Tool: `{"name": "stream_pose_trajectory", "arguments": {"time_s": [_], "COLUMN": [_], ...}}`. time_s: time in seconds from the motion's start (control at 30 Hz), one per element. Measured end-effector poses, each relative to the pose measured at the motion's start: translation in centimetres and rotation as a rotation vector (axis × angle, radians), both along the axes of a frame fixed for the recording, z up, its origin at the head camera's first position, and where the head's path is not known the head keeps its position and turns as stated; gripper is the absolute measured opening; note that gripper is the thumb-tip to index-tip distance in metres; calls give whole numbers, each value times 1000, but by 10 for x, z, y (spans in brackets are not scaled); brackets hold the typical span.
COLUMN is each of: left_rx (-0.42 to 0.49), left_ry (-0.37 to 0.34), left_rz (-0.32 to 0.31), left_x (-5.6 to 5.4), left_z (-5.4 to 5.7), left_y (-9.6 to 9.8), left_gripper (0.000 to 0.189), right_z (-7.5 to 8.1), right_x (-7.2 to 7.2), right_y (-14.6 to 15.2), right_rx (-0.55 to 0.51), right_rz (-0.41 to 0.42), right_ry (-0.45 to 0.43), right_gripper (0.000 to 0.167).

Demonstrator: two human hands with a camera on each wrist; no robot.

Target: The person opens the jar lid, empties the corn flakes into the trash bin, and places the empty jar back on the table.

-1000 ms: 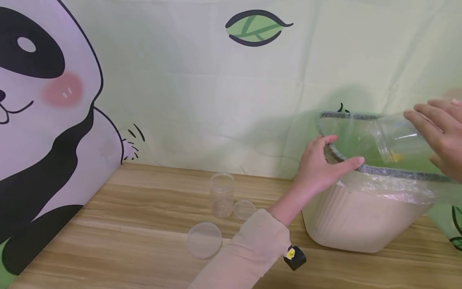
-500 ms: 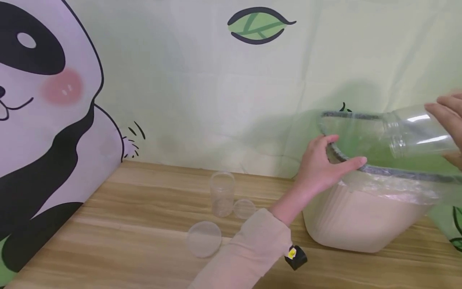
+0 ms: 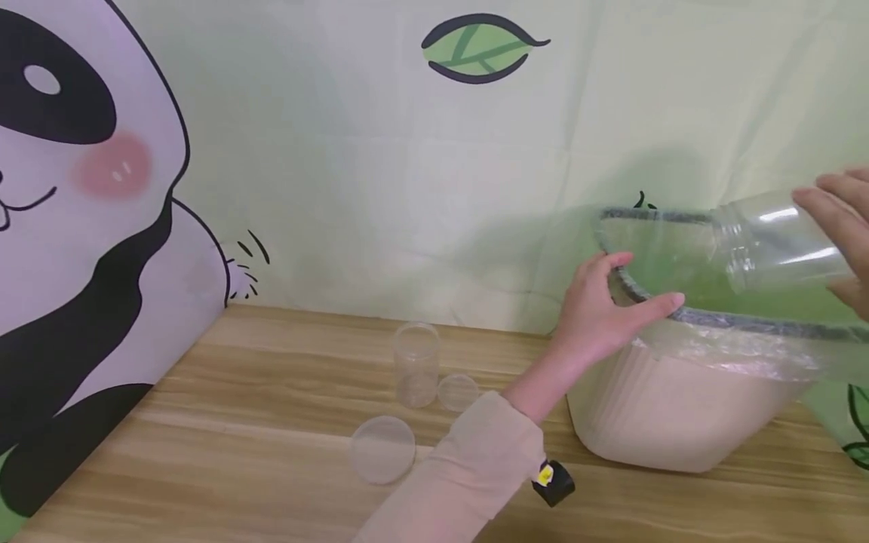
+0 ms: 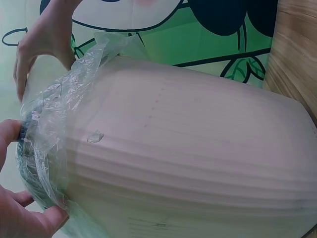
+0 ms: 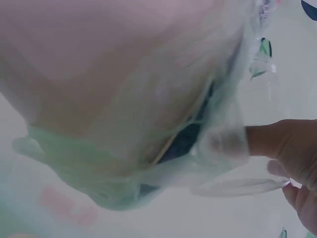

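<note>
A clear plastic jar [image 3: 774, 237] lies on its side in my right hand [image 3: 845, 226], its threaded mouth pointing left over the bin's opening. I see nothing inside the jar. My left hand [image 3: 597, 313] grips the rim of a beige trash bin [image 3: 679, 411], thumb and fingers spread along its near left corner. A thin clear-green liner [image 3: 760, 354] folds over that dark rim. In the left wrist view, the left fingers [image 4: 47, 220] sit on the lined rim. The right wrist view is blurred; there the right thumb and fingers [image 5: 265, 140] are partly behind translucent plastic.
On the wooden table [image 3: 204, 445] stands an upright clear plastic cup-like container [image 3: 417, 369]. Beside it lie a small round lid [image 3: 459, 392] and a larger round lid [image 3: 383, 450]. A panda-printed backdrop [image 3: 339, 188] rises behind. A black device [image 3: 555, 483] is at the left sleeve.
The jar in my right hand has shifted right and is held more level than a second ago; a small yellow spot at its mouth is gone. The left hand stays on the rim.
</note>
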State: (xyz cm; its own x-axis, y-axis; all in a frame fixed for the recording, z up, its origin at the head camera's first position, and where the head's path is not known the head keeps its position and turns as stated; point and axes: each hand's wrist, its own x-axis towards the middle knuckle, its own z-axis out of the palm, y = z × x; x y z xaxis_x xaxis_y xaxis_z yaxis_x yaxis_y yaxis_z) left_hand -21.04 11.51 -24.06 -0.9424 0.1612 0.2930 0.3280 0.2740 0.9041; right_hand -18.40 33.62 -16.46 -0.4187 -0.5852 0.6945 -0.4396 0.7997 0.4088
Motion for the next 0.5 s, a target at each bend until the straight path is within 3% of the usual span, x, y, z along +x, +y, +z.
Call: {"name": "stream_pose_trajectory", "arguments": {"time_s": [0.03,0.17,0.3,0.5], "left_rx": [1,2,1,-2], "left_ry": [0,1,1,1], "left_rz": [0,6,3,0], "left_x": [0,0,0,0], "left_z": [0,1,1,2], "left_y": [0,-1,-2,-3], "left_gripper": [64,64,65,65], "right_z": [1,2,0,-3], "right_x": [0,0,1,3], "right_y": [0,0,-2,-3], "right_rx": [27,43,-11,-88], "right_rz": [-12,-26,-36,-199], "right_ry": [-16,-26,-40,-91], "right_gripper": [111,116,117,119]}}
